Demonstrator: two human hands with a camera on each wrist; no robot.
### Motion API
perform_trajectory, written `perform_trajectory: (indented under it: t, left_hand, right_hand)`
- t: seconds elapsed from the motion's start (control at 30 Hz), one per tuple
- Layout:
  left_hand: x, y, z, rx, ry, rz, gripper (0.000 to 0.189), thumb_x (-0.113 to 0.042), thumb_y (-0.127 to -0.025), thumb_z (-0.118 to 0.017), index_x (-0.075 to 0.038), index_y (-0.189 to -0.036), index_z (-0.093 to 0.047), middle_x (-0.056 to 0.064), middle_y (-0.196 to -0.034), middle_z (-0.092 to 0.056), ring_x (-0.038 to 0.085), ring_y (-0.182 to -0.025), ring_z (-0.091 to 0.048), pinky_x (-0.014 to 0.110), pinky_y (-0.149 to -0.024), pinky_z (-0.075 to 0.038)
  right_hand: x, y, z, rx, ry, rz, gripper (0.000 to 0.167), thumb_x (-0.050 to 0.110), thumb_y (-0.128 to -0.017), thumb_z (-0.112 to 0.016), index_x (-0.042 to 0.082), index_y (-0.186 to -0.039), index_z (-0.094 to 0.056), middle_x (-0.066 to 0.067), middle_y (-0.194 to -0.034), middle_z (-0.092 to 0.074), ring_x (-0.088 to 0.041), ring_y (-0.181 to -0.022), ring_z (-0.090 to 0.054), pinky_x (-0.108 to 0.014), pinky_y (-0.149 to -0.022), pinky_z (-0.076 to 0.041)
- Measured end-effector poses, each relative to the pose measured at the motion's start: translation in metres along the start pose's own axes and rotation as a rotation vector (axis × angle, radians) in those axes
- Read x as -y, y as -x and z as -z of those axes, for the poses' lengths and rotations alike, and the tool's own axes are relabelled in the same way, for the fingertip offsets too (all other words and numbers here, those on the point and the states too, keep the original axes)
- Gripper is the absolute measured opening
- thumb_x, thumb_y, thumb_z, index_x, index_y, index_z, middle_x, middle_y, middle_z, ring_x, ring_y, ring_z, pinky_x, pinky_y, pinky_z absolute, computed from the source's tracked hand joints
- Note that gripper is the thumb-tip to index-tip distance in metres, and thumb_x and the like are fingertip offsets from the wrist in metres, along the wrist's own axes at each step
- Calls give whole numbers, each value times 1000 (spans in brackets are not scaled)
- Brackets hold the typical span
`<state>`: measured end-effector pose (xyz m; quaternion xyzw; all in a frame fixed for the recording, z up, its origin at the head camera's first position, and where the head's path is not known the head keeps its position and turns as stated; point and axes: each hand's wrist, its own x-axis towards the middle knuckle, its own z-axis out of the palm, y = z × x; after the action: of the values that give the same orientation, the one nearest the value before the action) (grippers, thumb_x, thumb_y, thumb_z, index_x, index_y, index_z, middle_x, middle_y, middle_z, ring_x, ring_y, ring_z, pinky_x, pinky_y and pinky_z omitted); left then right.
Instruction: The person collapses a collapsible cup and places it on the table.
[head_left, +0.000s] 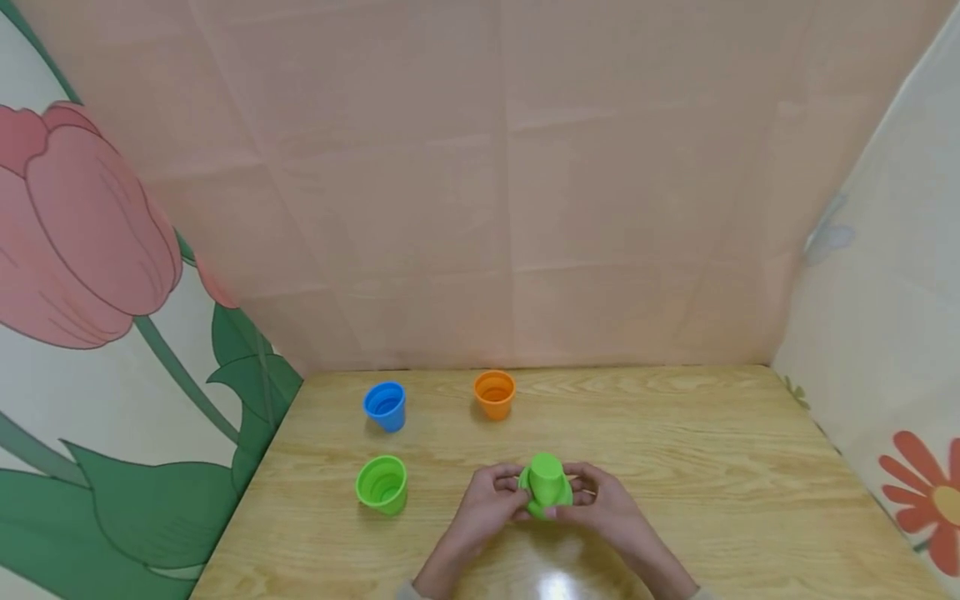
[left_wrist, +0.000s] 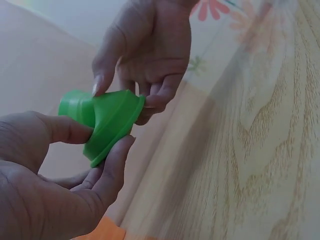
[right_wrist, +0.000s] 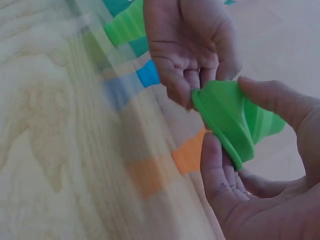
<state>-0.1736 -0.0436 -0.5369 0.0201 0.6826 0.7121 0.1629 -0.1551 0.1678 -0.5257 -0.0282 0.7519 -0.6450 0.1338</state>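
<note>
Both hands hold one soft green collapsible cup (head_left: 546, 477) above the near middle of the table. Its narrow base faces up and its wide rim down; in the left wrist view the wall of this cup (left_wrist: 112, 122) is bent and partly folded. My left hand (head_left: 483, 508) pinches one side, thumb on the wall and fingers under the rim. On the opposite side my right hand (head_left: 611, 507) grips it the same way, with the thumb pressed against the wall near the base (right_wrist: 267, 120). The inside of the cup is hidden.
Three similar cups stand upright on the wooden table (head_left: 712, 467): a second green cup (head_left: 382, 485) left of the hands, a blue cup (head_left: 386, 407) behind that one, and an orange cup (head_left: 495, 395) at the back middle. A pink cloth (head_left: 450, 208) hangs along the table's back edge.
</note>
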Motion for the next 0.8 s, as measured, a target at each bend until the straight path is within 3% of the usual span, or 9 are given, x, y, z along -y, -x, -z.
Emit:
perform_trajectory:
  t: [0.23,0.5,0.63,0.8]
  left_hand:
    - [3,2,-1,-8,-20,-25,35,8,-84,-68,8,-120,-69,7,-91,-69,13,-75,-68,32,-71,-68]
    - [2,5,-2,-2,-207,-106,37,7,-81,-71,2,-118,-73,8,-92,-73,12,-75,-64,14,-62,-56]
    - [5,5,0,36,-124,-82,43,5,-83,-72,3,-125,-70,10,-102,-75,14,-85,-69,17,-71,-61]
    - [5,3,5,160,-60,-47,51,1,-85,-79,-3,-135,-66,9,-116,-74,16,-99,-71,21,-84,-63]
  right_hand:
    - [-12,-3,-6,-54,28,-9,73,4,-77,-85,-13,-141,-53,-20,-115,-70,-21,-95,-71,-22,-79,-64]
    - [-25,-6,-7,-114,102,-44,56,5,-79,-85,-8,-129,-64,-15,-118,-74,-18,-97,-71,-23,-78,-60]
    - [-24,-6,-5,-133,105,-60,57,6,-77,-86,-7,-129,-65,-13,-111,-73,-17,-89,-69,-23,-72,-60]
    - [-19,-7,-1,-168,113,-58,60,7,-76,-88,-6,-130,-65,-13,-109,-72,-17,-87,-66,-23,-68,-60]
